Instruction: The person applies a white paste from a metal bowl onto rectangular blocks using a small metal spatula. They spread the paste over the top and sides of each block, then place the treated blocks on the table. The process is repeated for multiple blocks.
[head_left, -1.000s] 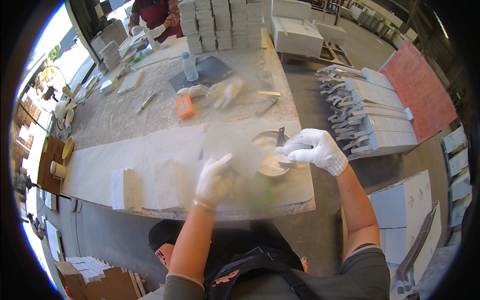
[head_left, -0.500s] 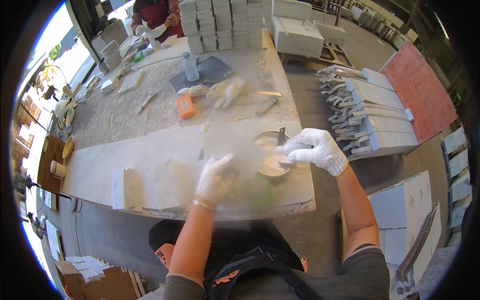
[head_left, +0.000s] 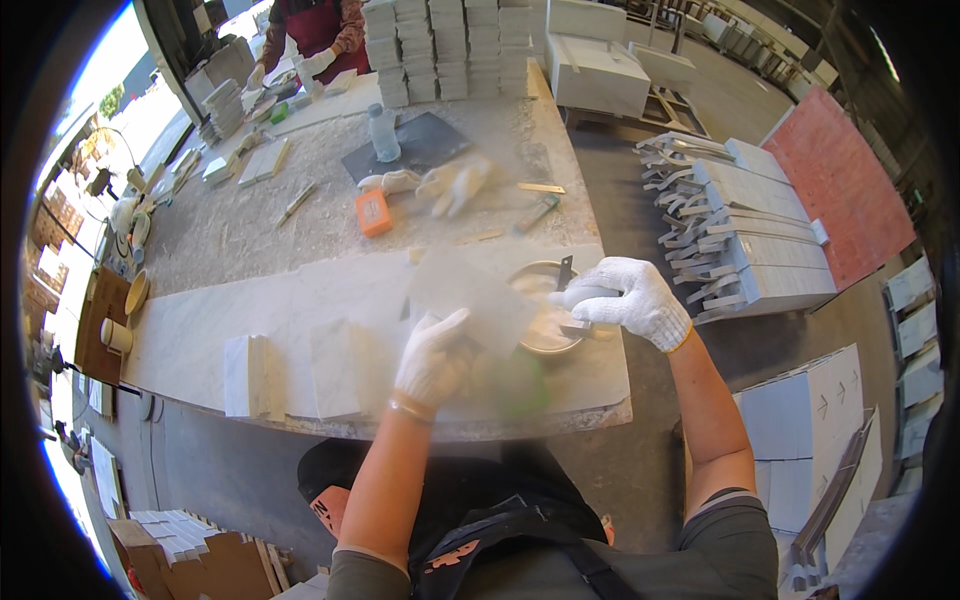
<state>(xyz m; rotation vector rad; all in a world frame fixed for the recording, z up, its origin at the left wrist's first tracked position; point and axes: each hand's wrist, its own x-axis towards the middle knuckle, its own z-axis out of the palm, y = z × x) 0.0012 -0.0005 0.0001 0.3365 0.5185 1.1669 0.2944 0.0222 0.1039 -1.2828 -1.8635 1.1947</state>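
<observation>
My left hand (head_left: pixel 432 352) grips a pale, blurred tile (head_left: pixel 475 295) by its near side, close to the bowl (head_left: pixel 552 351); my right hand (head_left: pixel 640 302) is curled around a tool (head_left: pixel 574 297) over it. A loosened thumb could drop the tile; a jolt could tip the bowl.

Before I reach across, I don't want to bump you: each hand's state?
Left hand: closed, holding a pale tile.
Right hand: closed, holding a rounded white thing; too hazy to name.
</observation>
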